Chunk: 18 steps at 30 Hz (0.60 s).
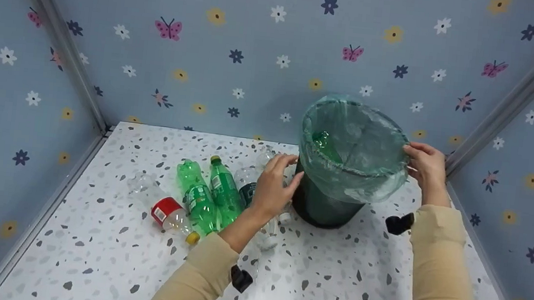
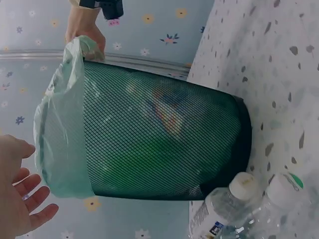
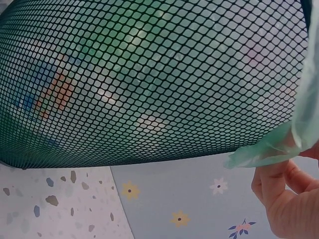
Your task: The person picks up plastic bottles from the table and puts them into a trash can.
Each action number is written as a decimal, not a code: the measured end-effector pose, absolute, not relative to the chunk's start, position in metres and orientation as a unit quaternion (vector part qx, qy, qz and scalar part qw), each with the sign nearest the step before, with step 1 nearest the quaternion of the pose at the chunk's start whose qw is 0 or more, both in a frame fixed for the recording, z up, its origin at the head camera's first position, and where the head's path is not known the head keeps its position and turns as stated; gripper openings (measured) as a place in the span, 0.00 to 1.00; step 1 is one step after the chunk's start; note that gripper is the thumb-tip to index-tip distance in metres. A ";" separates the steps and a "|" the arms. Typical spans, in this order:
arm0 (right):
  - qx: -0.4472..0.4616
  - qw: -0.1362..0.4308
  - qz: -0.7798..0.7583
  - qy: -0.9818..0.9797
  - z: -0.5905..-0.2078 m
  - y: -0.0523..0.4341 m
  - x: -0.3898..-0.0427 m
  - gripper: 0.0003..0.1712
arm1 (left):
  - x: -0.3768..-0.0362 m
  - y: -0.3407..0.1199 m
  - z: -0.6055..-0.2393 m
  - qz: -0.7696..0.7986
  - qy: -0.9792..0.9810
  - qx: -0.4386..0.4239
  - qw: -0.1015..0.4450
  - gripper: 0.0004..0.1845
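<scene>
A black mesh trash bin [image 1: 327, 209], lined with a thin green plastic bag [image 1: 366, 186] folded over its rim, stands in front of the back wall. Inside it lies a green plastic bottle [image 1: 328, 148]; through the mesh in the right wrist view, other coloured contents look blurred. My right hand [image 1: 426, 166] pinches the bag at the right side of the rim. On the bin's left, my left hand [image 1: 273, 190] has relaxed, spread fingers and holds nothing. In the left wrist view, that hand [image 2: 20, 191] is beside the bag's edge, apparently just short of it.
Left of the bin lie several bottles: a clear one with a red label [image 1: 165, 211], a green one [image 1: 198, 202], another green one with a yellow cap [image 1: 225, 190], and clear ones with white caps [image 2: 244, 186]. Flowered walls [image 1: 277, 38] enclose the speckled table [image 1: 105, 252].
</scene>
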State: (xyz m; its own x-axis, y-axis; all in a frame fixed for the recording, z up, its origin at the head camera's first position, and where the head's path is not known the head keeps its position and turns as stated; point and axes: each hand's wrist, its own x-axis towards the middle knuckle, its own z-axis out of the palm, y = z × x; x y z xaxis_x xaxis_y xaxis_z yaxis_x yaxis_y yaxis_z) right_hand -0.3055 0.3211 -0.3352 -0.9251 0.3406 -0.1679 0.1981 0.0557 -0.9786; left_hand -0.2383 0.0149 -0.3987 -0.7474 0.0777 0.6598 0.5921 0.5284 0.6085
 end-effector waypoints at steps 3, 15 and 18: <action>-0.189 0.057 0.662 -0.724 -0.336 0.321 -0.305 0.14 | -0.239 0.002 -0.406 -0.394 -0.852 -0.175 0.298 0.16; -0.191 0.057 0.658 -0.726 -0.335 0.321 -0.307 0.13 | -0.247 -0.073 -0.441 -0.291 -0.915 -0.001 0.278 0.25; -0.194 0.058 0.657 -0.727 -0.335 0.321 -0.307 0.14 | -0.247 -0.092 -0.447 -0.284 -0.921 0.042 0.262 0.29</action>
State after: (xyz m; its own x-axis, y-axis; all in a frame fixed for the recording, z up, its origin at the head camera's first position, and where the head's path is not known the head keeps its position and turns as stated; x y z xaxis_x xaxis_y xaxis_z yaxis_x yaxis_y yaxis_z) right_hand -0.3068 0.3213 -0.3351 -0.9184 0.3571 -0.1705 0.2056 0.0626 -0.9766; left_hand -0.2468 -0.0922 -0.4473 -0.8591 -0.2259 0.4593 0.0724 0.8347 0.5460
